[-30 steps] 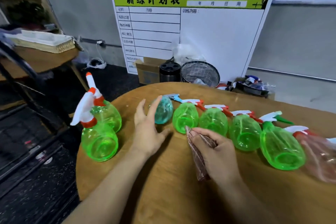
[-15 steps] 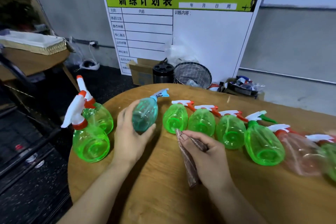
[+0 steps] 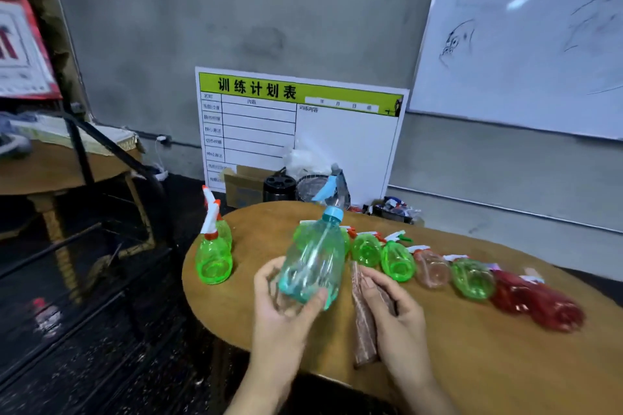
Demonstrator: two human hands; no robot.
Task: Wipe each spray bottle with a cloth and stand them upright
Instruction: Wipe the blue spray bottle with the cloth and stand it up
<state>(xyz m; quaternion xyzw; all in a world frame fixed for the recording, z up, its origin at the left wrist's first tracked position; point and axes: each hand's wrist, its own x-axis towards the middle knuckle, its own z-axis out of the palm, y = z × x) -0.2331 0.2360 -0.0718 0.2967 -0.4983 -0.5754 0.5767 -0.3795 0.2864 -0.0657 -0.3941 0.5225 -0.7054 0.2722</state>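
My left hand (image 3: 283,310) grips the base of a teal spray bottle (image 3: 312,263), lifted off the round wooden table (image 3: 472,364) and tilted with its blue nozzle pointing up and away. Just right of it, my right hand (image 3: 394,317) holds a folded brown cloth (image 3: 364,330) that hangs down over the tabletop. Two green bottles (image 3: 214,256) with orange-and-white triggers stand upright at the table's left edge. A row of lying bottles runs to the right: green ones (image 3: 396,261), a pale pink one (image 3: 431,269), another green one (image 3: 472,280) and red ones (image 3: 539,303).
A printed schedule board (image 3: 300,131) leans on the grey wall behind the table, with a cardboard box (image 3: 242,185), a black pot and a wire basket at its foot. A whiteboard (image 3: 526,34) hangs at the right. A wooden side table and black frame stand at the left.
My left hand took the teal bottle from the row's left end and lifted it off the table, tipping it nozzle-up. The camera pulled up and back. My right hand kept the cloth.
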